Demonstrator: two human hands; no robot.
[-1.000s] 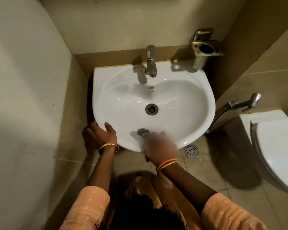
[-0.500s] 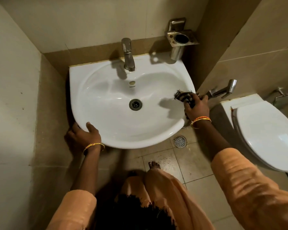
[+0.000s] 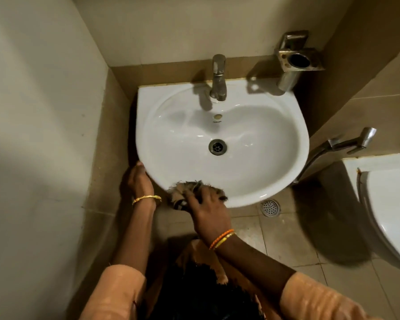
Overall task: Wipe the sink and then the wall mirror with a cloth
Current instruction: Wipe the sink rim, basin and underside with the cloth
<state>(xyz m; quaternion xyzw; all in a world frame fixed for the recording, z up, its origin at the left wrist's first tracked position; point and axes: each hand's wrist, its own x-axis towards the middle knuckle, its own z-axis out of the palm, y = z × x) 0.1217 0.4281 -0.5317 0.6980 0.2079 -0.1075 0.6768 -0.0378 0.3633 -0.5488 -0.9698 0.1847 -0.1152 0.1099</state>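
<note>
A person's view down at a white wall-mounted sink in a tiled bathroom corner. The right hand presses a dark, frayed cloth against the sink's near rim, left of centre, with the fingers closed over the bunched fabric. Half a second earlier this hand and cloth were at the sink's right edge, so they have swept back along the front rim toward the left. The left hand grips the near-left edge of the sink from outside and below, fingers curled around the rim, much as it did before. A metal tap stands at the far side of the basin, and the drain sits in the middle. A metal holder is fixed to the far wall on the right. A toilet stands at the right edge, with a spray nozzle between it and the sink. No mirror is in view.
</note>
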